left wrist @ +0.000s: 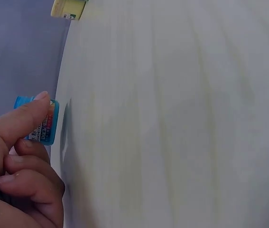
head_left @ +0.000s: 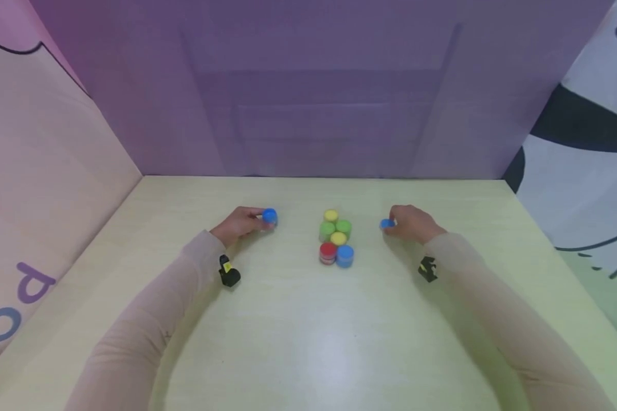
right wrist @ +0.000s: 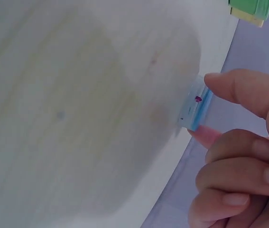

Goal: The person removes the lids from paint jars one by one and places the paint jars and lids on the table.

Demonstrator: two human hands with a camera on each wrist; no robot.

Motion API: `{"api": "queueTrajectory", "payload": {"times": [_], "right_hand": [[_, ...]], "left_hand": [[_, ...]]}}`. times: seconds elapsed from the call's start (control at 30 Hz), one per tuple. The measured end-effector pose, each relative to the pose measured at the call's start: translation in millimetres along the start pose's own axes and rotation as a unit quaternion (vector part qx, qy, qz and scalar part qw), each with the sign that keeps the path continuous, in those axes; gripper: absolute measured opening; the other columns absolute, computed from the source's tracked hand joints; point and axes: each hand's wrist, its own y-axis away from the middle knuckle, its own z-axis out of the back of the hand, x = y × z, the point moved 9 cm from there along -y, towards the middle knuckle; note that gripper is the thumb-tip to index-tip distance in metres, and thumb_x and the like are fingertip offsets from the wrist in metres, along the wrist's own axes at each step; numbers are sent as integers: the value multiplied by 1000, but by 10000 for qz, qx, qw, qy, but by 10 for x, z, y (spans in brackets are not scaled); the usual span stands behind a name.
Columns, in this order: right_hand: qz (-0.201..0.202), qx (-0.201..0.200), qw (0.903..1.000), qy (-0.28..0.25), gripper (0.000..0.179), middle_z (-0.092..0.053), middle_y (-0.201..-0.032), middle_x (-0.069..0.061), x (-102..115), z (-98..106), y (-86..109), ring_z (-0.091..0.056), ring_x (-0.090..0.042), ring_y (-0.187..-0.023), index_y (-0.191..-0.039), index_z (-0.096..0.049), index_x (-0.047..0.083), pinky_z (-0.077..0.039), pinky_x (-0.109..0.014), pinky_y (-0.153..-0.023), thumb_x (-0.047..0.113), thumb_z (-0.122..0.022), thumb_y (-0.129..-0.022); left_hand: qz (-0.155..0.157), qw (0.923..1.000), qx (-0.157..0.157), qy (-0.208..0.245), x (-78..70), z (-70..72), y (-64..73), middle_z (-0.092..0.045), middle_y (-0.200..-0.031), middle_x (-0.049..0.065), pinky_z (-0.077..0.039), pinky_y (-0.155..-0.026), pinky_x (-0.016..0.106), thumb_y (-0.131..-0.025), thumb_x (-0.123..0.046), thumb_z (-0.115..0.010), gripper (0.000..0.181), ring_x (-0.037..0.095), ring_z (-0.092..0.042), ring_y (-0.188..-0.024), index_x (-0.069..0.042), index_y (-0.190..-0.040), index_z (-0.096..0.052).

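My left hand [head_left: 241, 224] pinches a small blue-lidded tub [head_left: 269, 216] left of the middle of the table. The left wrist view shows the thumb across the printed label of this tub [left wrist: 45, 124]. On the other side, my right hand [head_left: 413, 222] holds another small tub with a blue lid [head_left: 385, 224] between thumb and a finger. Its clear, pale-blue side [right wrist: 191, 104] shows in the right wrist view, close to the table surface. Between the hands stands a group of small tubs: a red one [head_left: 327, 253], a blue one [head_left: 345, 256], and several with green or yellow lids.
The pale wooden table [head_left: 319, 331] ends at a purple panel [head_left: 319, 114] behind. Printed side walls stand at left and right. A yellow tub [left wrist: 69, 8] edges into the left wrist view, and a green one [right wrist: 251, 6] into the right wrist view.
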Motion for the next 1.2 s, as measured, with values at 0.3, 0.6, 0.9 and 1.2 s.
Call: {"api": "queueTrajectory", "payload": {"times": [0.3, 0.6, 0.9, 1.2], "right_hand": [[257, -448, 9983, -278, 37, -64, -97, -17, 142, 62, 81, -60, -30, -86, -112, -54, -5, -46, -46, -77, 26, -59, -92], [1257, -29, 9851, -1170, 29, -59, -85, -5, 613, -124, 206, -48, -18, -74, -105, -62, 4, -40, -31, -66, 26, -67, -87], [1228, -165, 9899, -689, 44, -52, -69, 2, 881, -295, 360, -45, -11, -61, -108, -59, 1, -42, -26, -62, 35, -72, -82], [858, -166, 9945, -573, 45, -40, -58, 3, 978, -341, 366, -39, -11, -54, -107, -58, 1, -33, -24, -52, 34, -73, -81]], "left_hand": [[45, 9999, -126, 50, -2, 16, 1, -42, -84, -1, -29, -63, 26, -85, -25, -71, 56, 14, -34, -67, -14, -136, -51], [52, 9995, -248, 169, -13, 22, 8, -35, -58, -7, -27, -50, 24, -85, -22, -71, 58, 11, -30, -50, -14, -137, -49], [202, 9991, -301, 201, 25, 21, -2, -34, -56, -5, -26, -49, 25, -85, -22, -71, 58, 12, -28, -49, -15, -137, -49], [327, 9984, -370, 291, 73, 33, -40, -33, -57, -6, -27, -50, 25, -84, -22, -72, 59, 12, -28, -50, -15, -138, -49]]}}
